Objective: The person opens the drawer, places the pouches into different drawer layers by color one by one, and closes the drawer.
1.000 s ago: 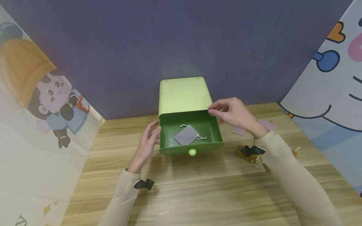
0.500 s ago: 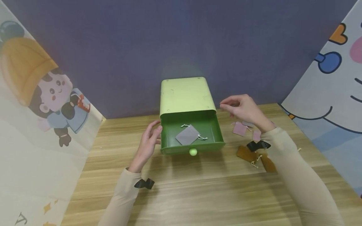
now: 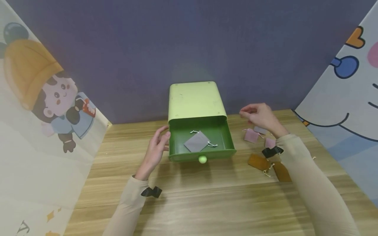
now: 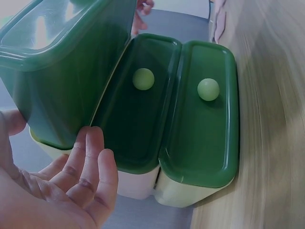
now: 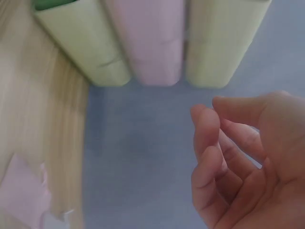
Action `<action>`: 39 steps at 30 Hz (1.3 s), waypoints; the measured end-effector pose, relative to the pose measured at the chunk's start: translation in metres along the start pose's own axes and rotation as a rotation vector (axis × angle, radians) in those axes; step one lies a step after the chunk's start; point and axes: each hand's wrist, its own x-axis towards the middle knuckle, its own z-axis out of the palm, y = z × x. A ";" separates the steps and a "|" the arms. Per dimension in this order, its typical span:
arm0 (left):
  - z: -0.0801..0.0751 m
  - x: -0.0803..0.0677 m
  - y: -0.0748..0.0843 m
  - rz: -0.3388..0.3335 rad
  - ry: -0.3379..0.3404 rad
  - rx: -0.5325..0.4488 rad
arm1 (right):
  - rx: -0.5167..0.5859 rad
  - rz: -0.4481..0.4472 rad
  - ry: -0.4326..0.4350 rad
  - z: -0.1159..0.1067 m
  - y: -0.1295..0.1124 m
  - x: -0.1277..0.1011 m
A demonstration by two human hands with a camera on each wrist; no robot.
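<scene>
the right hand has moved away from the top edge of the green box, going right in the frame. now it is above the pink bags, holding nothing.

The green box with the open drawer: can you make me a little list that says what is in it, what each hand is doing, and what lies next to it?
box: light green plastic drawer box, on the wooden table
drawer: dark green top drawer, pulled open, round pale knob
inside drawer: one grey drawstring cloth pouch
left hand: fingers straight, touching the drawer's left side
right hand: raised right of the box, fingers loosely curled, holding nothing
beside box: pink cloth pouches, brown cloth pouches
</scene>
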 end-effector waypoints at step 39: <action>-0.001 -0.003 0.002 -0.012 -0.003 0.014 | -0.089 0.310 -0.006 0.013 0.146 0.000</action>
